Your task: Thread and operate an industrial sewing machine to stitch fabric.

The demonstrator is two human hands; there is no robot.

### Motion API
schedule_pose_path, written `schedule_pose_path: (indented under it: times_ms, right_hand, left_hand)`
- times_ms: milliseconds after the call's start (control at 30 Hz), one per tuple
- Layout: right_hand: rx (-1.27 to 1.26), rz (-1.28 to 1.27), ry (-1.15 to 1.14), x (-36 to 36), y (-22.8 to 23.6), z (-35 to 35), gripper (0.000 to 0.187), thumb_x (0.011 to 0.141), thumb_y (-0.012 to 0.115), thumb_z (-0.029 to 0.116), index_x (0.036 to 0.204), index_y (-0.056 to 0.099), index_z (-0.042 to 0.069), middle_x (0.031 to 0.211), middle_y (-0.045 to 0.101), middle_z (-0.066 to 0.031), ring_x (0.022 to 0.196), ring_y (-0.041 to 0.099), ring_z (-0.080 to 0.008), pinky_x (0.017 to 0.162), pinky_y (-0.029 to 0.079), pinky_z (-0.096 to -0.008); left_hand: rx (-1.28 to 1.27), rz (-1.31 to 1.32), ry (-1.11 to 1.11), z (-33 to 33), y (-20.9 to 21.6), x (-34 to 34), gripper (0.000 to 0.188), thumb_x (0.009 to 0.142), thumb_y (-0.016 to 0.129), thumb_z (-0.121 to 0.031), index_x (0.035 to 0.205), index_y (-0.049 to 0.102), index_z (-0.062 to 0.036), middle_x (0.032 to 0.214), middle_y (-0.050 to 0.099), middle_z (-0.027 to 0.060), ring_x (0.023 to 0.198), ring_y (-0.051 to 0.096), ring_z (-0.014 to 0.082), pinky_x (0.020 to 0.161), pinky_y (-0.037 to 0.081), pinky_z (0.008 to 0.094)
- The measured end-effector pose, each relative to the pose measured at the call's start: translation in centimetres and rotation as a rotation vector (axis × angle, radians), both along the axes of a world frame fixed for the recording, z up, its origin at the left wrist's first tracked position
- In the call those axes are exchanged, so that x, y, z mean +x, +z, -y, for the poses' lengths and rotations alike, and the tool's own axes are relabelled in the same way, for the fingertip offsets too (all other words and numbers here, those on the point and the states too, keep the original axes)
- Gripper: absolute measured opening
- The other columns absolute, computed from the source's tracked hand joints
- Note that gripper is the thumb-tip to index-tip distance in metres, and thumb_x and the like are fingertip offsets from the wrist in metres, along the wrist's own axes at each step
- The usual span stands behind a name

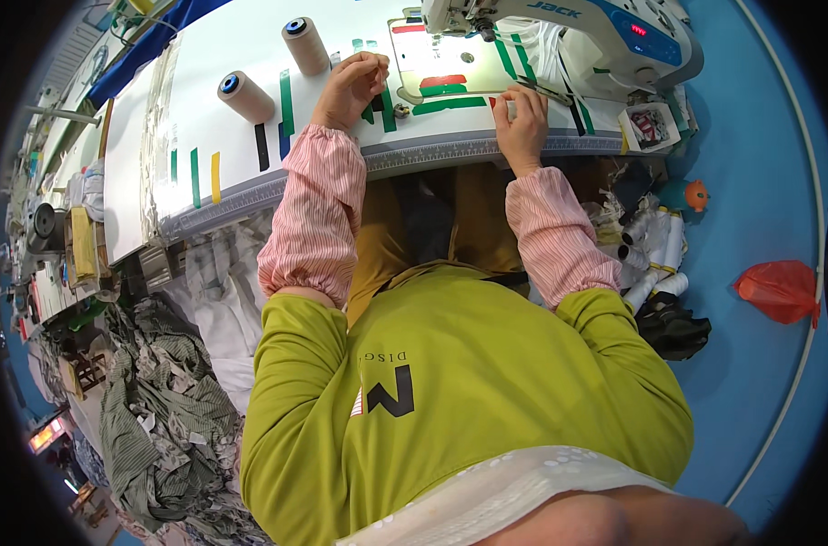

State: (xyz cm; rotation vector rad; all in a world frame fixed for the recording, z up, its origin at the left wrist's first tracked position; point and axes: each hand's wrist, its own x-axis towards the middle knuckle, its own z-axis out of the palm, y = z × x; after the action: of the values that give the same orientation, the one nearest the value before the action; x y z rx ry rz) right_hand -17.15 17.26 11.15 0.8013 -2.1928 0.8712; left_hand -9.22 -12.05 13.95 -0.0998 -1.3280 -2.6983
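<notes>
The sewing machine [605,32] has a white body with a blue panel on its arm; a small red display is lit on the panel. Its needle end overhangs a brightly lit bed plate [441,62], pale, with rounded corners and a tan outline. Red and green strips are applied near the front edge of the plate. The machine is located at the far side of the counter [191,96], ahead and toward the right.

Left hand [350,89]: positioned just left of the bed plate, raised near its left edge. The fingers are curled toward the thumb. Whether a fine thread is pinched between them cannot be told.

Right hand [521,126]: positioned at the front right corner of the bed plate, below the machine arm, fingers bent downward. A small pale patch shows at the fingertips; it is too small to tell whether it is a held item. Dark snips [545,92] lie just beyond this hand, and a bundle of white threads [548,53] lies behind them.

Two pale thread cones with blue tops stand left of the left hand: the nearer cone [250,100] and the farther cone [307,50]. A small metal part [401,111] lies between the hands, closer to the left. A ruler strip [414,155] follows the front edge of the counter. A white tray [649,127] of small parts sits right of the right hand.
</notes>
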Motion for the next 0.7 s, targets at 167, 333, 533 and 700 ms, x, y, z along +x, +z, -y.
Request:
schedule_pose_path:
  times_ms: [167,333,533,700]
  right_hand:
    - [0.027,0.012,0.036,0.3,0.7,0.3,0.01,0.085,0.068,0.012,0.093,0.066,0.005,0.104,0.067,-0.0085,0.101,0.06,-0.0304,0.091,0.048,-0.0407]
    - [0.111,-0.039,0.313,3.2,2.3,3.7,0.019,0.083,0.072,0.017,0.098,0.067,0.007,0.104,0.066,-0.0062,0.103,0.059,-0.0267,0.09,0.045,-0.0377]
    - [0.144,0.064,0.539,4.5,3.4,6.7,0.035,0.083,0.074,0.017,0.115,0.065,0.005,0.117,0.063,-0.0102,0.111,0.058,-0.0291,0.097,0.047,-0.0402]
    - [0.23,0.086,0.59,4.0,2.7,7.1,0.04,0.086,0.073,0.019,0.124,0.063,0.01,0.127,0.059,-0.0089,0.12,0.054,-0.0286,0.102,0.046,-0.0403]
  left_hand:
    - [-0.02,0.013,-0.01,0.0,0.2,0.1,0.011,0.093,0.063,-0.015,0.086,0.058,-0.0081,0.092,0.06,0.0047,0.076,0.053,0.0115,0.066,0.042,0.0246]
    - [-0.029,0.009,-0.016,0.1,0.3,0.5,0.011,0.093,0.062,-0.015,0.087,0.057,-0.0079,0.092,0.059,0.0044,0.077,0.053,0.0114,0.067,0.043,0.0245]
    - [-0.054,0.013,-0.007,-0.4,0.4,0.4,0.011,0.094,0.061,-0.015,0.087,0.06,-0.0068,0.091,0.061,0.0041,0.073,0.053,0.0093,0.066,0.042,0.0233]
    - [-0.05,0.005,0.006,-0.3,0.6,0.1,0.011,0.093,0.063,-0.014,0.085,0.06,-0.0069,0.095,0.062,0.0045,0.075,0.054,0.0088,0.068,0.043,0.0227]
